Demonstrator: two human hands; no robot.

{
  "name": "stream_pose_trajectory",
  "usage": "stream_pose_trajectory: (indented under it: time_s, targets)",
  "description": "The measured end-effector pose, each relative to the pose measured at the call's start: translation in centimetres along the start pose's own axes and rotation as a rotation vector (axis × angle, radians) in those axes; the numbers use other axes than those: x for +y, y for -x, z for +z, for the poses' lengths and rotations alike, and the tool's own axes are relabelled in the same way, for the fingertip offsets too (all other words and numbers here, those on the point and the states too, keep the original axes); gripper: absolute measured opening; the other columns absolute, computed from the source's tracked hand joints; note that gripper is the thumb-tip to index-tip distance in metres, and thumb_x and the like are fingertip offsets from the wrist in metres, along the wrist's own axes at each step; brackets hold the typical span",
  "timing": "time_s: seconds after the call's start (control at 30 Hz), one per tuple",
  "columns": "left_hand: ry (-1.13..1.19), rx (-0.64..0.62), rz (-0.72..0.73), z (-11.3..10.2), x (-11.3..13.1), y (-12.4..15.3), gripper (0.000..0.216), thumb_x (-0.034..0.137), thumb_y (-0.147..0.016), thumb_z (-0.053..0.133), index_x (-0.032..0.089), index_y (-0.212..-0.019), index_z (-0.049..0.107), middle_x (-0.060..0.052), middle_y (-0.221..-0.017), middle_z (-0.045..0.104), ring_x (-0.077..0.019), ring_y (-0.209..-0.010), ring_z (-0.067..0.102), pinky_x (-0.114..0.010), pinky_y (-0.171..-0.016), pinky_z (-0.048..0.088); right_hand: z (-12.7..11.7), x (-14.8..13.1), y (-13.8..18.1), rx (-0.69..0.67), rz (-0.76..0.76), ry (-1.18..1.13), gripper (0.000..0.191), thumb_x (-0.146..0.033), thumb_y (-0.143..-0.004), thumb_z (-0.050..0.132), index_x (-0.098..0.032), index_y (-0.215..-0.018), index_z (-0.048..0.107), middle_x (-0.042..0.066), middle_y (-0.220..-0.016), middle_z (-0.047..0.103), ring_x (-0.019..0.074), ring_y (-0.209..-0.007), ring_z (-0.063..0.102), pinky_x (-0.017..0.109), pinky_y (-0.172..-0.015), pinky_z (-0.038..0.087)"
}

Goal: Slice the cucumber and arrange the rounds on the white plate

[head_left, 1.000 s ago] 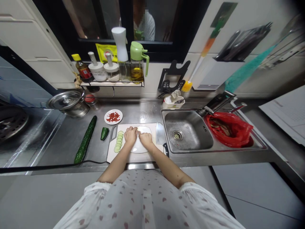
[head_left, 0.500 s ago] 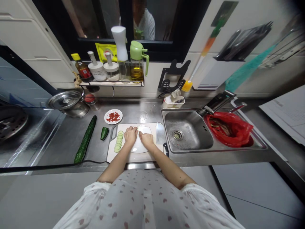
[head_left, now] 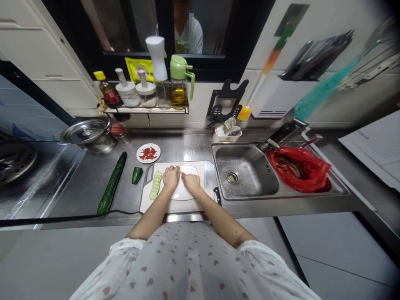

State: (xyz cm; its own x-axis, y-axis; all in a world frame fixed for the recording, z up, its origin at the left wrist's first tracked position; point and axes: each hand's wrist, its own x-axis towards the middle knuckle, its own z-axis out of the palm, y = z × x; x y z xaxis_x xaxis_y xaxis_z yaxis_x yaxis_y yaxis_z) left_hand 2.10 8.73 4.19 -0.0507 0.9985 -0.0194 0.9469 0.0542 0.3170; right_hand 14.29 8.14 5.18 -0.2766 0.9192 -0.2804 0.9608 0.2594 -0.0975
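Note:
Over a white plate [head_left: 183, 194] on the cutting board [head_left: 146, 204], my left hand [head_left: 171, 177] and my right hand [head_left: 191, 183] are close together. Both have curled fingers meeting near the plate's far part. Whatever they pinch is too small to make out. Overlapping cucumber slices [head_left: 155, 185] form a row on the board, left of my left hand. A knife [head_left: 211, 175] lies along the board's right edge, its black handle toward me. Left of the board are a short cucumber piece [head_left: 136, 175] and a whole cucumber [head_left: 113, 183].
A small plate of chopped red pieces [head_left: 148, 153] sits behind the board. To the right is the sink [head_left: 246, 171], with a red plastic bag [head_left: 298, 171] beside it. A lidded pot [head_left: 90, 135] stands back left, below a shelf [head_left: 146, 110] of bottles and jars.
The fingers of my right hand have shifted very slightly. Otherwise both hands stay over the plate, and the view has moved a little.

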Motion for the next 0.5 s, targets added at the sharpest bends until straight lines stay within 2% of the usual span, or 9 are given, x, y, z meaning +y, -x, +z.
stream_pose_trajectory:
  time_s: [0.3, 0.5]
  targets:
    - [0.052, 0.000, -0.027, -0.1, 0.2, 0.0, 0.030, 0.033, -0.092, 0.045, 0.029, -0.115, 0.063, -0.008, -0.109, 0.059, -0.0241, -0.105, 0.048, -0.033, -0.083, 0.040, -0.8, -0.2, 0.6, -0.003, 0.021, -0.034, 0.043, -0.038, -0.100, 0.023, -0.022, -0.127, 0.053, 0.013, -0.096, 0.070, 0.0208, -0.091, 0.066, 0.030, -0.076, 0.043]
    - [0.146, 0.119, -0.104, 0.1, -0.2, 1.0, 0.029, 0.031, -0.090, 0.047, 0.026, -0.112, 0.065, -0.008, -0.104, 0.062, -0.0231, -0.100, 0.052, -0.032, -0.080, 0.039, -1.2, -0.2, 1.8, 0.013, 0.047, -0.060, 0.044, -0.038, -0.100, 0.022, -0.022, -0.127, 0.053, 0.011, -0.096, 0.070, 0.0209, -0.090, 0.066, 0.029, -0.076, 0.042]
